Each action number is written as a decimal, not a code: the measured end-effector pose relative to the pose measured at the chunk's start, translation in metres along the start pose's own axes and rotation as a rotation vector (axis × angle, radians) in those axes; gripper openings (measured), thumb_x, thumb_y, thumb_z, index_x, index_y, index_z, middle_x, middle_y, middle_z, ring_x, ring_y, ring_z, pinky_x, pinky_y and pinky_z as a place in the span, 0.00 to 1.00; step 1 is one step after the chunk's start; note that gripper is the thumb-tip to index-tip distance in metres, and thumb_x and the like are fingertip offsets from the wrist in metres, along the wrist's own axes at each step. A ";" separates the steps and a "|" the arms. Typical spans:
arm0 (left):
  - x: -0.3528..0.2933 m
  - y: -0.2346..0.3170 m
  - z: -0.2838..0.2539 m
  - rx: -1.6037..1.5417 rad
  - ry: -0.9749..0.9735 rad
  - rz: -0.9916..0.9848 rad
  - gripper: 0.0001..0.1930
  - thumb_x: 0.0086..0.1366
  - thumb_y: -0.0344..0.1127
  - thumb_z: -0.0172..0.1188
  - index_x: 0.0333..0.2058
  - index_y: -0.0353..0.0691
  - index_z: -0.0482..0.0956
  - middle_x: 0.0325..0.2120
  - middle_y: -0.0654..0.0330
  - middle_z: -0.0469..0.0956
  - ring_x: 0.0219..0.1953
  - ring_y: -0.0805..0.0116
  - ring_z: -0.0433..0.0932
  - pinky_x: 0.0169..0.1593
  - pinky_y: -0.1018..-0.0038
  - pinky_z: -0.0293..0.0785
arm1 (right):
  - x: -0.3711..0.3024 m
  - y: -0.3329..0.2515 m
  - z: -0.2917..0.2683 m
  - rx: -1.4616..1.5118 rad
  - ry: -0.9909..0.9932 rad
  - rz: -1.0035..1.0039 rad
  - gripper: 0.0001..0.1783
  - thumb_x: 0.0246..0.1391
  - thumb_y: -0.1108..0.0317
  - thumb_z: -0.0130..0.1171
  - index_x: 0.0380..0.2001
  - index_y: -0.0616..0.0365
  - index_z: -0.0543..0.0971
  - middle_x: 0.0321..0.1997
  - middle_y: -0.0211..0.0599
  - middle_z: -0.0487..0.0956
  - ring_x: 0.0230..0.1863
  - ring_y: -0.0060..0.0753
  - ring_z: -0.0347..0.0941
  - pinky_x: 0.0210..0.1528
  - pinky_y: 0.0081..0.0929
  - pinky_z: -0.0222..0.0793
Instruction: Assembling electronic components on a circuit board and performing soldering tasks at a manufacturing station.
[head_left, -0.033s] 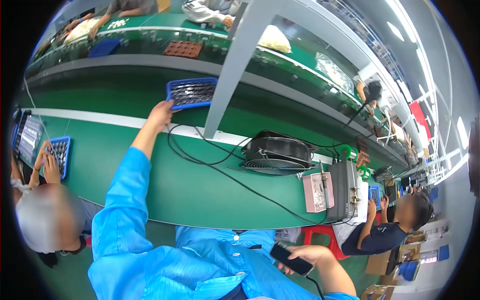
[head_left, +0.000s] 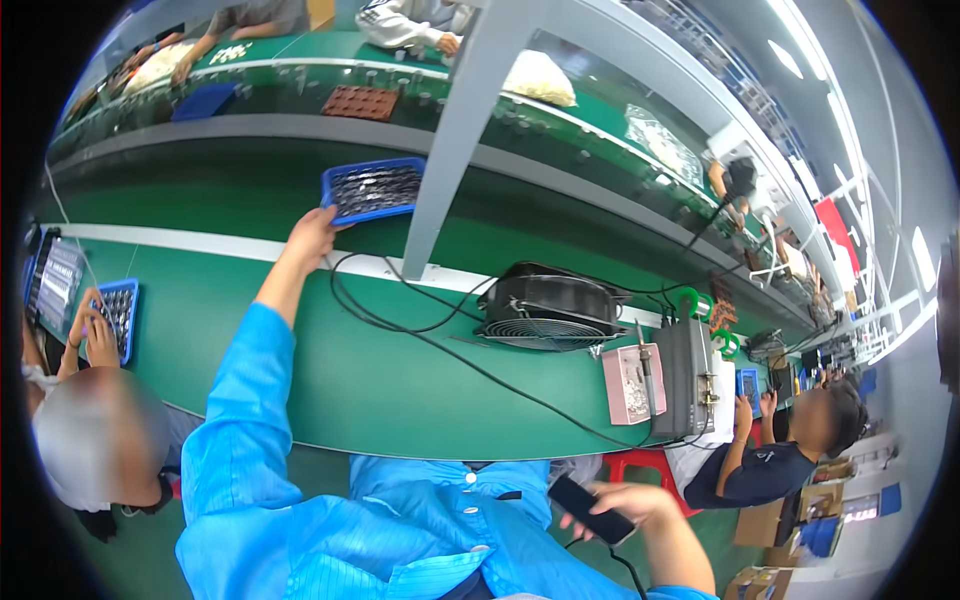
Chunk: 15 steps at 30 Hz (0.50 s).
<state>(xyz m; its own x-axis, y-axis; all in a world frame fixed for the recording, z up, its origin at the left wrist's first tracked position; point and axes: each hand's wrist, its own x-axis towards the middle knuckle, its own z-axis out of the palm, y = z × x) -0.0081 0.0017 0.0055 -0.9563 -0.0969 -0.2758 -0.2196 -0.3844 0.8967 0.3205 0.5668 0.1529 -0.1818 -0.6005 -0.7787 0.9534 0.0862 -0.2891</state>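
My left hand reaches forward past the white edge strip of the green bench. Its fingers grip the near left corner of a blue tray filled with rows of small dark parts. The grey upright post stands at the tray's right end. Low in front of my body, my right hand holds a black smartphone with its dark screen facing up. A black cable hangs from the phone's lower end.
A black fan stands on the bench, with loose cables around it. Right of it are a pink box and a grey machine. A grey post rises ahead. Co-workers sit at left, right and across the line.
The blue tray and my left hand have shifted slightly to the left. The phone in my right hand has moved a little to the right.
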 end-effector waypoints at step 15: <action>-0.176 0.027 -0.037 -0.096 0.304 0.235 0.11 0.69 0.43 0.56 0.31 0.46 0.67 0.15 0.74 0.59 0.11 0.86 0.49 0.13 0.83 0.40 | -0.250 -0.354 0.057 -0.210 1.020 -1.669 0.09 0.58 0.65 0.59 0.34 0.59 0.74 0.24 0.30 0.74 0.17 0.13 0.64 0.15 0.07 0.61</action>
<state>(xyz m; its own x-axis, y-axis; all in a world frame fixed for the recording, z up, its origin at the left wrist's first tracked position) 0.1615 -0.0257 0.0658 -0.8744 -0.4544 -0.1703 0.0310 -0.4025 0.9149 0.0425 0.6407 0.4816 -0.8368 0.4285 0.3409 -0.3121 0.1383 -0.9399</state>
